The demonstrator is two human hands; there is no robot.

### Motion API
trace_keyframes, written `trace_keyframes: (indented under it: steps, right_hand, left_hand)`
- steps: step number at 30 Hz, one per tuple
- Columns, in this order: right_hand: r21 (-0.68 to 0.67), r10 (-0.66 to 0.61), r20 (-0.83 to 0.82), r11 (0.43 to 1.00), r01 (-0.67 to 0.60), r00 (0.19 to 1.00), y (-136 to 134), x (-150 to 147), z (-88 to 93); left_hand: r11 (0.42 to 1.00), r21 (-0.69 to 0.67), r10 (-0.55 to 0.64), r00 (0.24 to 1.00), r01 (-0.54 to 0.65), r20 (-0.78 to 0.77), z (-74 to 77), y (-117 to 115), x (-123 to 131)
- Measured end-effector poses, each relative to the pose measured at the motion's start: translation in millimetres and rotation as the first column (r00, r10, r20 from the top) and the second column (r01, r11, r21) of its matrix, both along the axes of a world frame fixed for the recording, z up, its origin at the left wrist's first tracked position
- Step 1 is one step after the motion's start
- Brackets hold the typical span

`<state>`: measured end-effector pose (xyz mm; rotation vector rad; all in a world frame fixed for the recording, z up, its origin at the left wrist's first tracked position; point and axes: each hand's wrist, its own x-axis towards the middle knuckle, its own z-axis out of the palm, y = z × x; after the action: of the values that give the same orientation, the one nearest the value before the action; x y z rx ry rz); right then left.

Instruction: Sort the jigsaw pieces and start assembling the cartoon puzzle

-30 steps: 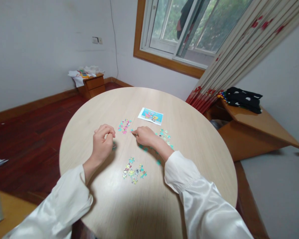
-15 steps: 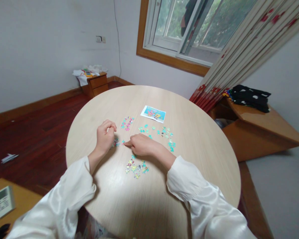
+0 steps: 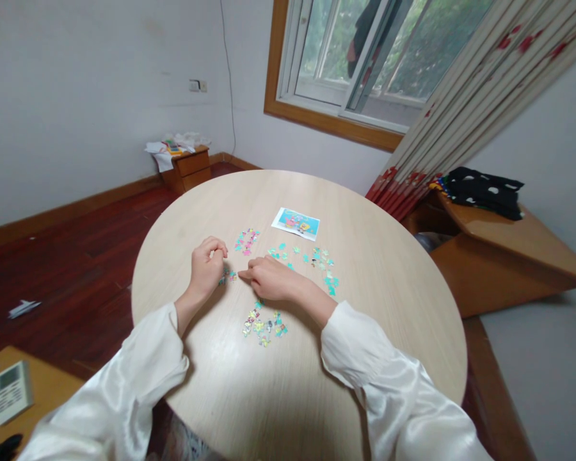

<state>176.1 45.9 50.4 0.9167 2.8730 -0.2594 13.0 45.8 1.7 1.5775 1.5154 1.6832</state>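
My left hand (image 3: 206,266) rests on the table with its fingers curled; the inside of the fist is hidden. Beside it lies a small cluster of jigsaw puzzle pieces (image 3: 231,276), partly covered by the hand. My right hand (image 3: 270,278) reaches in from the right, index finger stretched out and its tip just right of that cluster. No piece shows in this hand. Pink and teal pieces (image 3: 246,241) lie farther back, and a mixed group with yellow pieces (image 3: 259,326) is nearer me. Teal pieces (image 3: 331,282) spread to the right.
A printed cartoon picture (image 3: 296,223) lies behind the pieces on the round table (image 3: 388,333). A side table with a calculator-like device (image 3: 12,392) stands at lower left. Black cloth (image 3: 484,192) lies on a wooden cabinet (image 3: 513,256) at right, near the curtain (image 3: 441,128).
A piece that lay under my right index fingertip now sits against the cluster by my left hand. The fingertip is now slightly apart from it. The view has shifted slightly.
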Motion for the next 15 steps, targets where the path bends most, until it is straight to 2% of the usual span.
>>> trace_keyframes:
  steps: [3, 6, 8, 11, 13, 15]
  right_hand:
    - [0.004, -0.067, -0.077, 0.998, 0.068, 0.995, 12, 21, 5.7]
    - [0.020, -0.241, -0.157, 0.969, 0.247, 0.958, 33, 69, 11.3]
    - [0.032, -0.404, -0.187, 0.908, 0.417, 0.895, 45, 110, 11.9]
    - [0.044, -0.607, -0.143, 0.785, 0.618, 0.782, 53, 167, 5.2]
    - [0.036, -0.651, -0.122, 0.751, 0.659, 0.749, 52, 188, -3.2]
    - [0.016, -0.653, -0.124, 0.752, 0.659, 0.748, 50, 194, -11.7]
  left_hand:
    - [1.000, -0.016, 0.001, 1.000, -0.001, -0.003, 0.9, 0, 0]
    - [1.000, 0.000, -0.012, 1.000, 0.012, -0.005, 0.2, 0, 0]
    - [0.999, 0.028, -0.034, 0.999, 0.035, -0.009, -0.5, 0, 0]
    - [0.996, 0.041, -0.077, 0.997, 0.078, -0.026, -0.5, -1, 0]
    - [0.995, 0.023, -0.095, 0.995, 0.096, -0.042, 0.1, -2, 1]
    - [0.995, 0.003, -0.101, 0.994, 0.101, -0.053, 0.5, -2, 2]
